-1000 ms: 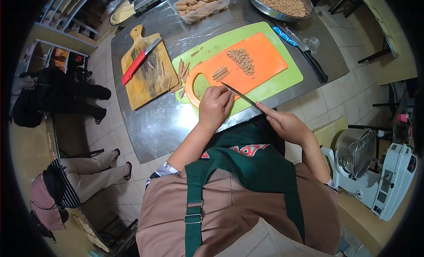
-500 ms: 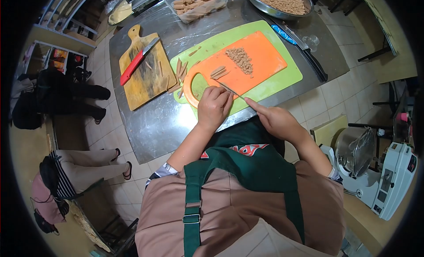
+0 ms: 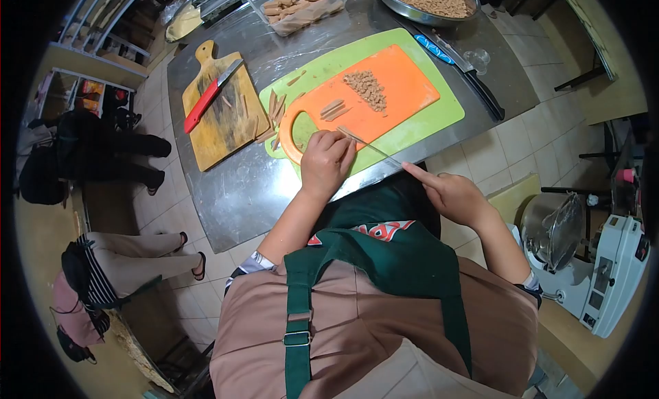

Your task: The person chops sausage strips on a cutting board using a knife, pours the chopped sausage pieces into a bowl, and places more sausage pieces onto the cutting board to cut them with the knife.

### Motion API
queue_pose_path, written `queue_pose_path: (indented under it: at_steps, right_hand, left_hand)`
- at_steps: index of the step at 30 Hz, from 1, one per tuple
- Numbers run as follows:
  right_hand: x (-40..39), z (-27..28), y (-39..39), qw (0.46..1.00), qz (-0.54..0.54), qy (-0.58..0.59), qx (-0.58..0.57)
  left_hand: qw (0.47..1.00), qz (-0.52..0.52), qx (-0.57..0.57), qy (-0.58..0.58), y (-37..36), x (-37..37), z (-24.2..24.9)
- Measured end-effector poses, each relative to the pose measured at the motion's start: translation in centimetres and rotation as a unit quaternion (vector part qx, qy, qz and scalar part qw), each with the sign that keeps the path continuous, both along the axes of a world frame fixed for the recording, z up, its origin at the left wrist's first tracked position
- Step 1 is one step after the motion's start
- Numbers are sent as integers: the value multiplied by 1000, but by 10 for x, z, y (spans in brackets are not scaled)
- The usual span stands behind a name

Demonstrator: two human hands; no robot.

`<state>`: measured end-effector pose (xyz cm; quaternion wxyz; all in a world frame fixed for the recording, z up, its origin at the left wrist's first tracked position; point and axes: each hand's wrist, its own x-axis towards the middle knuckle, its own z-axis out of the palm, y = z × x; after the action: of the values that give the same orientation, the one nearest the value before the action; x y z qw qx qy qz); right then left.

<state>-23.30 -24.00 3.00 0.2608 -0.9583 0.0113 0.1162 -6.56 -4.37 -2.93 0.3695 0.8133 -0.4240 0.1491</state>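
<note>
My right hand [image 3: 458, 195] is closed around the handle of a knife, index finger stretched along it. The thin knife blade [image 3: 376, 150] points left across the orange cutting board [image 3: 405, 80], its tip beside the fingers of my left hand [image 3: 325, 162]. That hand is curled at the board's near edge, by the handle hole; whatever lies under its fingertips is hidden. Just beyond the fingers lie several brown food strips [image 3: 333, 110]. Small diced brown pieces [image 3: 368, 90] form a patch farther up the board. Beneath it is a larger green cutting board [image 3: 432, 121].
Left stands a wooden board [image 3: 213, 135] with a red-handled knife [image 3: 204, 107]; brown offcuts [image 3: 276, 111] lie nearby. A plastic tub [image 3: 295, 18] of brown chunks and a metal bowl [image 3: 429, 15] of diced pieces are behind. Right lies a black-handled knife [image 3: 486, 96]. Other people stand left.
My right hand has moved right and slightly down with the knife, showing more blade. The strips by my left hand now lie together in a tidier group. My left hand has barely shifted.
</note>
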Motion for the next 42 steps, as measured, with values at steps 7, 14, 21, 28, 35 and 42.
queue_pose_path:
  at_steps: [7,14,21,28,35,42]
  right_hand:
    - [-5,34,-6,992,-7,110,-63]
    - [-7,52,-13,992,5,105,-68]
    - [-14,59,-22,994,-38,55,83]
    - [-8,50,-15,989,-79,29,119]
    - [0,57,-6,985,-102,69,122]
    - [0,43,-7,988,-89,28,122]
  left_hand:
    - [1000,5,5,5,1,0,2]
    - [997,-64,31,-30,0,20,7]
    - [992,-96,76,11,3,28,13]
    - [990,11,100,-103,4,54,1]
    - [993,107,20,-51,20,81,15]
    - [953,155,246,86,42,123,23]
